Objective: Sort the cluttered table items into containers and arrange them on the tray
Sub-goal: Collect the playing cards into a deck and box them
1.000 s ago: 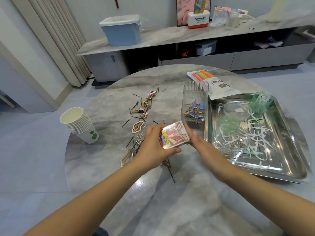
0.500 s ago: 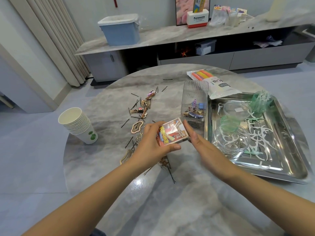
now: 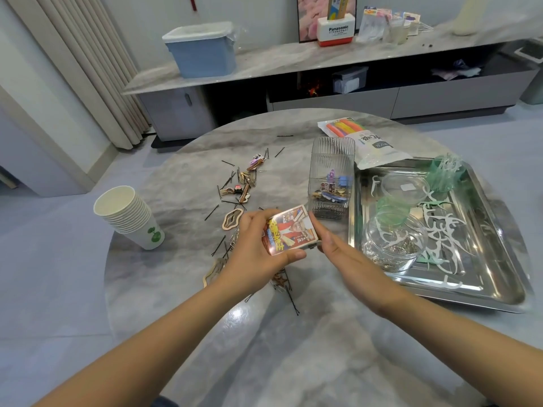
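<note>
My left hand (image 3: 252,254) grips a small card box (image 3: 289,230) with a red and yellow picture, held above the round marble table (image 3: 182,283). My right hand (image 3: 343,254) touches the box's right end with its fingertips. Loose hair clips and bobby pins (image 3: 239,186) lie scattered beyond my left hand. A clear ribbed container (image 3: 332,160) stands behind the box with clips in its bottom. The steel tray (image 3: 484,277) at right carries a clear jar (image 3: 393,245) of metal clips, a clear lid (image 3: 405,188), green containers and white floss picks (image 3: 446,230).
A stack of paper cups (image 3: 129,215) stands at the table's left edge. A white packet (image 3: 364,139) with coloured sticks lies behind the tray. Beyond the table runs a low cabinet carrying a blue bin (image 3: 202,48).
Both hands and the card box have lifted slightly and shifted a little; my right fingertips stay at the box's right end.
</note>
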Available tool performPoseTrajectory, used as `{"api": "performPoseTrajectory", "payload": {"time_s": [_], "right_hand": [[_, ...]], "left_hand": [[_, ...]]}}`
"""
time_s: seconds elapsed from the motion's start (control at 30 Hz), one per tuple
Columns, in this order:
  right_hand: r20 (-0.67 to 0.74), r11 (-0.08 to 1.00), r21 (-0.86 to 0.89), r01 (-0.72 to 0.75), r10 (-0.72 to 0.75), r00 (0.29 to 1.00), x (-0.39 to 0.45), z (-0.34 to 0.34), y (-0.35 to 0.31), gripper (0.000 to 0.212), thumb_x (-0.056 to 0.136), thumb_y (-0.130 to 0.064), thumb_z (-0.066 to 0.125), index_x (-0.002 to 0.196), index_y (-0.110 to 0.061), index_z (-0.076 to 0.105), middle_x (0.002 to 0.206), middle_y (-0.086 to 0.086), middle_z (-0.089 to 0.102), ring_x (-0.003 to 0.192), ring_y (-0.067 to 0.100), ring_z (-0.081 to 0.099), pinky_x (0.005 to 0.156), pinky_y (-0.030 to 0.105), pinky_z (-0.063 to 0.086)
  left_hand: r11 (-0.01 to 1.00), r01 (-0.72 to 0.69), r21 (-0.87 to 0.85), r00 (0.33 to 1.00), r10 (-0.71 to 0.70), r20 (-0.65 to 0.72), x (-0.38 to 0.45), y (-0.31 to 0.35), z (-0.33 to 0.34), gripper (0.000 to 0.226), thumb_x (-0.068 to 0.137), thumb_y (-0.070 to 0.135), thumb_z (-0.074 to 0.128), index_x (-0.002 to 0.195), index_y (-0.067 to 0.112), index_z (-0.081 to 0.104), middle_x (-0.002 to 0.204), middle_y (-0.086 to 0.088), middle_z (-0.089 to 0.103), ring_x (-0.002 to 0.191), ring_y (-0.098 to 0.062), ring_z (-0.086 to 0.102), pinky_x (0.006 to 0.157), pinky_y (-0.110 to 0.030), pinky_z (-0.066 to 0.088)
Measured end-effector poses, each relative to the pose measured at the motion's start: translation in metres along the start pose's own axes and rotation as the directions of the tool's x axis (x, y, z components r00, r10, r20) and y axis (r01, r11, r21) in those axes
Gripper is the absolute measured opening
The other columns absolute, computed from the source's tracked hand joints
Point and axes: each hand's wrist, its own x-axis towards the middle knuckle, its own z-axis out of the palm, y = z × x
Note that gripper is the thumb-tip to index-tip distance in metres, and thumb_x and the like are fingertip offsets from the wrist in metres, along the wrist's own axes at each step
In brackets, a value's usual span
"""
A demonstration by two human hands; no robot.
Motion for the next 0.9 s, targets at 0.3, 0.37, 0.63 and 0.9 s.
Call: {"api": "performPoseTrajectory", "payload": {"time_s": [0.3, 0.37, 0.63, 0.9], "right_hand": [[0.095, 0.982, 0.188, -0.022, 0.004, 0.995, 0.01, -0.006, 0.009, 0.059, 0.077, -0.08, 0.036, 0.132, -0.059, 0.036, 0.146, -0.027, 0.033, 0.133, 0.004, 0.036, 0.116, 0.039, 0.022], [0.111, 0.977, 0.212, -0.011, -0.013, 0.994, 0.011, -0.007, 0.01, 0.061, 0.079, -0.076, 0.037, 0.135, -0.054, 0.035, 0.146, -0.025, 0.035, 0.133, 0.002, 0.036, 0.115, 0.039, 0.025], [-0.013, 0.909, 0.415, 0.043, -0.041, 0.999, 0.013, -0.011, 0.005, 0.053, 0.086, -0.03, 0.046, 0.139, -0.03, 0.039, 0.137, -0.011, 0.05, 0.116, 0.003, 0.056, 0.107, 0.031, 0.038], [-0.014, 0.848, 0.527, -0.055, 0.074, 0.997, 0.016, -0.014, 0.007, 0.055, 0.08, -0.011, 0.057, 0.134, -0.008, 0.045, 0.11, 0.014, 0.064, 0.088, 0.015, 0.063, 0.074, 0.022, 0.052]], "left_hand": [[1.0, -0.008, -0.012, 1.0, 0.008, -0.005, 0.001, -0.001, 0.0, 0.067, 0.069, 0.018, 0.082, 0.12, 0.029, 0.041, 0.116, 0.003, 0.034, 0.09, 0.025, 0.044, 0.078, 0.002, 0.038], [1.0, -0.007, 0.002, 1.0, 0.007, -0.005, 0.0, -0.001, 0.001, 0.067, 0.07, 0.019, 0.082, 0.121, 0.028, 0.04, 0.118, 0.001, 0.033, 0.091, 0.026, 0.042, 0.079, 0.002, 0.037], [1.0, 0.004, 0.006, 0.998, -0.004, -0.061, 0.0, 0.004, 0.004, 0.054, 0.071, 0.037, 0.08, 0.112, 0.034, 0.045, 0.112, 0.007, 0.042, 0.102, 0.004, 0.049, 0.086, -0.012, 0.045], [0.994, -0.049, 0.097, 0.993, 0.038, 0.108, -0.004, 0.004, 0.0, 0.071, 0.073, 0.041, 0.077, 0.131, 0.047, 0.037, 0.121, 0.01, 0.04, 0.106, 0.017, 0.042, 0.081, -0.003, 0.043]]}}
